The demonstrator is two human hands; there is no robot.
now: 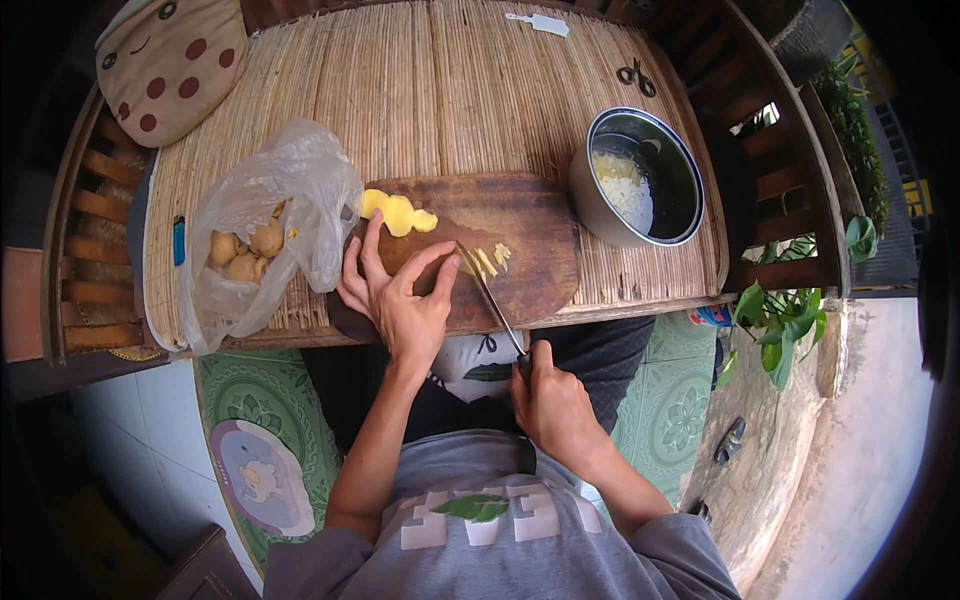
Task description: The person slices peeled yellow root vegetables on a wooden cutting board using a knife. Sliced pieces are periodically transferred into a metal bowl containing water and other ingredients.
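Observation:
My right hand [553,401] grips the dark handle of a kitchen knife [495,306], its blade slanting up and left over a wooden cutting board [420,289]. Close to the blade's tip, the thumb and index finger of my left hand [405,304] pinch a small yellow potato slice [466,267], mostly hidden by the fingertips. Thin potato sticks [491,260] lie just right of the blade. Flat potato slices [397,214] overlap in a row at the board's upper left, near my raised left middle finger.
A clear plastic bag [304,169] with several unpeeled potatoes [244,255] sits left of the board. At right stands a metal pot [607,206] with pale shreds in liquid. Scissors [636,77], a white board-shaped tag [538,24], a blue lighter [178,241] and a cushion [172,75] lie farther out.

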